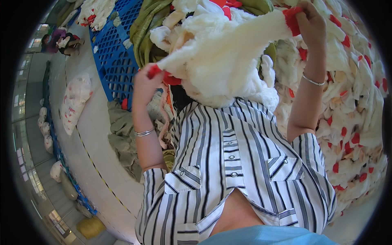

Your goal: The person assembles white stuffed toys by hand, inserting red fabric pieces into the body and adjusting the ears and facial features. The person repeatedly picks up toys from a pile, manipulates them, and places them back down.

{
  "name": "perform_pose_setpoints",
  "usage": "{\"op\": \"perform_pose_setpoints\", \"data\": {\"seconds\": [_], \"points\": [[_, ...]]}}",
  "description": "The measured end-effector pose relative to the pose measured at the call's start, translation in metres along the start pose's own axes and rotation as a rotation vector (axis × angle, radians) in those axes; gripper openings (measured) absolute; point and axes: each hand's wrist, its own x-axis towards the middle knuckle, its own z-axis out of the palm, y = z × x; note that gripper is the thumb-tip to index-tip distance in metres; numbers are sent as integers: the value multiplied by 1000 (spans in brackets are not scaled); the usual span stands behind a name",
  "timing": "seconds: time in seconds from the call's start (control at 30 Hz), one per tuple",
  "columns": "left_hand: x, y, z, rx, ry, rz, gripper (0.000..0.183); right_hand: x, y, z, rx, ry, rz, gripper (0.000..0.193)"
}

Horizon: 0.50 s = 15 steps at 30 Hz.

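A white plush skin (pixel 228 53) with red end patches is stretched between my two raised hands. My left hand (pixel 148 83) is closed on a red-tipped end of it. Higher up, my right hand (pixel 312 26) grips another red-tipped end, pulling the fluffy fabric out wide. The lower part of the plush skin hangs down against the front of my striped shirt. Behind it are more white plush pieces (pixel 188 8), partly covered by the skin I hold.
On the right lies a big heap of white plush pieces with red patches (pixel 347 106). A blue plastic pallet (pixel 118 57) and green sacking (pixel 143 32) are at the left. Farther off, a stuffed clear bag (pixel 75 102) lies on the floor; a person (pixel 61 43) sits beyond.
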Motion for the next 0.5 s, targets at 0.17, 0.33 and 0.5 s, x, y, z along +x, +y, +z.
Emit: {"op": "perform_pose_setpoints", "data": {"seconds": [0.17, 0.33, 0.5], "points": [[-1, 53, -15, -586, 231, 239, 19, 11, 43, -6, -61, 141, -52, 22], [-12, 88, 0, -622, 175, 383, 23, -46, -24, 57, 110, -341, -263, 17], [-16, 107, 15, -616, 144, 399, 23, -85, -80, 80, 203, -607, -434, 9]]}}
